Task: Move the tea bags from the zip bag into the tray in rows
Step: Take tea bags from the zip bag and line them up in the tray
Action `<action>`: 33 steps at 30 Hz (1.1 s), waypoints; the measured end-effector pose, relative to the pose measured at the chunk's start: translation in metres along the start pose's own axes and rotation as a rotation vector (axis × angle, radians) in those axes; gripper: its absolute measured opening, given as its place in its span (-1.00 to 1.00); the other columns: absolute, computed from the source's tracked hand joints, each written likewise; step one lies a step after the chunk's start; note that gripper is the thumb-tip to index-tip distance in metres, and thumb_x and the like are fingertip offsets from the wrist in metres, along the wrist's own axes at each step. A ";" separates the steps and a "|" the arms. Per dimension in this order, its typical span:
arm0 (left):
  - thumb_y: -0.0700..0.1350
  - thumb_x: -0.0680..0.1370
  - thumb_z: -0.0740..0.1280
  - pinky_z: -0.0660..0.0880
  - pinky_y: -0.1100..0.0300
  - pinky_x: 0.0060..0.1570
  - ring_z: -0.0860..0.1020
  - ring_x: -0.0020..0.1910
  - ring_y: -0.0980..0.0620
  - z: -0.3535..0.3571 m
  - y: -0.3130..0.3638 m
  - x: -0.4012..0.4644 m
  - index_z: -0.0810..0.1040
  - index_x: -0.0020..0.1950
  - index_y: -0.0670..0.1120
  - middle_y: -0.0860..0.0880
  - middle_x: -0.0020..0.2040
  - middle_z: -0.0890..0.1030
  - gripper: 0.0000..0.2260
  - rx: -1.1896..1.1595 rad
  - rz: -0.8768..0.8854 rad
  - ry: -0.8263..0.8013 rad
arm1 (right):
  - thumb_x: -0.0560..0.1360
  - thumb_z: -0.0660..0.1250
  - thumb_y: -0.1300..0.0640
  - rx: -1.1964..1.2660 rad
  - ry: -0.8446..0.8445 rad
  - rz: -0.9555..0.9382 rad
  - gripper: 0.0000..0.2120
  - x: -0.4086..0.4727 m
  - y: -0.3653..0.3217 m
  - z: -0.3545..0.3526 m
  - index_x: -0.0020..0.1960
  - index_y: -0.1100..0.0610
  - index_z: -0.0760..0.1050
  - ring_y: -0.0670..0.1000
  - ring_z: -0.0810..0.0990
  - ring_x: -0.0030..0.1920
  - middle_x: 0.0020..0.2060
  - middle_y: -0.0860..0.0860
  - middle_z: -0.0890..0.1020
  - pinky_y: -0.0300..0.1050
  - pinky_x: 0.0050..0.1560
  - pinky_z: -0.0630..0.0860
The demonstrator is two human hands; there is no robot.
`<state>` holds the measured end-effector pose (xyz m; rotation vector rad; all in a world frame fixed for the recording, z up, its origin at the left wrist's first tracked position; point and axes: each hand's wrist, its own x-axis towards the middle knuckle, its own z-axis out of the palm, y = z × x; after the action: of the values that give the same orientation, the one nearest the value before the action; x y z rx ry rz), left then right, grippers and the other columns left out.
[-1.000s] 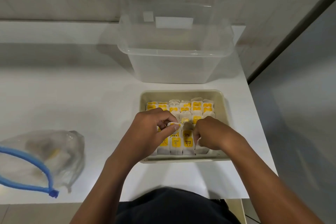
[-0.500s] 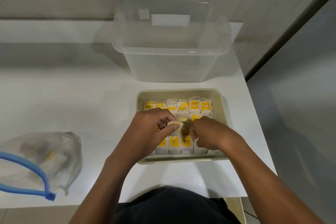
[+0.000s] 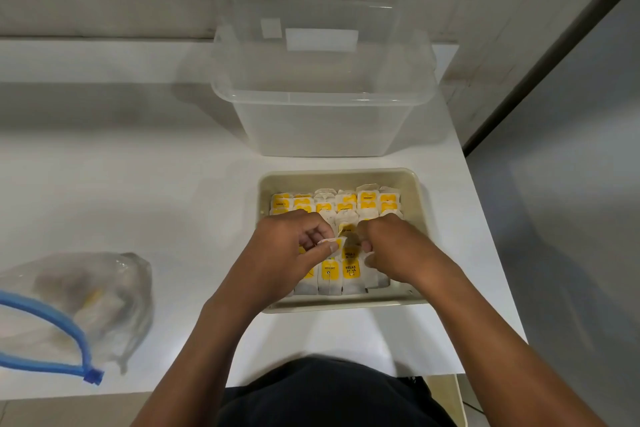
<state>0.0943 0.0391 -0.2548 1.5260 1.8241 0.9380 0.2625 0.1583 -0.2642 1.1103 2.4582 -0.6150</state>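
tray [image 3: 414,191]: rows of tea bags [image 3: 346,199] | left hand [image 3: 291,246] pinches one over it | right hand [image 3: 394,250] grip unclear | zip bag [image 3: 104,288] left of tray, some bags inside

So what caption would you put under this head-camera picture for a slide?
Both hands, left hand and right hand, tuck a tea bag into rows in the tray; the zip bag lies aside.
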 end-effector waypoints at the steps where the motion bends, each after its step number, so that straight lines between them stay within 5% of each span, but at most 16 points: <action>1: -0.06 0.48 0.51 0.48 0.40 -0.21 0.60 -0.19 0.12 0.001 0.000 0.001 0.66 -0.13 0.04 0.14 -0.22 0.63 -0.95 0.000 -0.004 -0.014 | 0.48 0.38 0.21 0.008 -0.010 0.000 -0.80 -0.002 0.000 -0.002 -0.06 0.00 0.38 0.04 0.45 -0.13 -0.09 -0.01 0.47 -0.15 -0.26 0.39; 8: -0.14 0.50 0.48 0.57 0.23 -0.16 0.61 -0.21 0.14 0.006 -0.001 0.007 0.67 -0.13 0.02 0.13 -0.23 0.65 -0.94 0.012 -0.033 -0.078 | 0.48 0.38 0.21 -0.001 -0.022 0.016 -0.83 -0.005 0.004 -0.006 0.05 0.05 0.51 0.10 0.54 0.08 0.10 0.07 0.54 -0.01 0.04 0.56; 15: 0.12 0.51 0.40 0.51 0.20 -0.14 0.51 -0.22 0.27 0.006 -0.004 0.012 0.60 0.01 0.16 0.21 -0.13 0.58 -0.88 0.307 -0.066 -0.163 | 0.53 0.36 0.17 0.139 0.144 0.001 -0.88 -0.011 0.005 -0.013 0.02 -0.02 0.53 0.03 0.55 0.03 -0.06 -0.03 0.59 -0.05 0.02 0.53; 20: 0.32 0.38 0.40 0.52 0.08 0.03 0.51 0.07 0.11 0.010 0.005 0.010 0.44 0.21 0.20 0.16 0.09 0.46 -0.53 0.571 -0.101 -0.420 | 0.52 0.40 0.12 0.251 0.130 -0.050 -0.84 -0.022 0.002 -0.019 0.08 -0.05 0.57 -0.10 0.52 -0.08 -0.15 -0.12 0.62 -0.19 -0.09 0.50; 23: 0.20 0.46 0.39 0.49 0.11 -0.08 0.52 0.09 0.05 0.021 0.005 0.013 0.44 0.18 0.14 0.11 0.11 0.46 -0.64 0.670 -0.068 -0.422 | 0.56 0.34 0.15 0.332 0.233 -0.042 -0.86 -0.032 0.011 -0.025 0.09 -0.02 0.57 -0.16 0.53 -0.18 -0.20 -0.08 0.66 -0.41 -0.22 0.39; 28: 0.03 0.57 0.30 0.50 0.14 -0.13 0.57 0.01 0.06 0.029 0.007 0.024 0.55 0.05 0.11 0.11 -0.04 0.61 -0.90 0.575 0.005 -0.284 | 0.58 0.33 0.09 0.447 0.433 0.041 -0.93 -0.044 0.029 -0.030 0.02 -0.04 0.57 -0.13 0.56 -0.18 -0.28 -0.13 0.64 -0.24 -0.14 0.49; 33: 0.01 0.56 0.36 0.42 0.12 -0.24 0.43 -0.27 0.05 0.041 0.037 0.045 0.49 -0.23 0.05 0.12 -0.40 0.43 -0.82 0.357 0.046 -0.398 | 0.56 0.33 0.14 0.502 0.582 0.125 -0.90 -0.048 0.039 -0.022 -0.09 -0.02 0.58 -0.20 0.53 -0.29 -0.42 -0.12 0.59 -0.45 -0.29 0.35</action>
<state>0.1399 0.0930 -0.2484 1.8194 1.7254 0.2980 0.3191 0.1636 -0.2309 1.8411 2.7445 -1.0240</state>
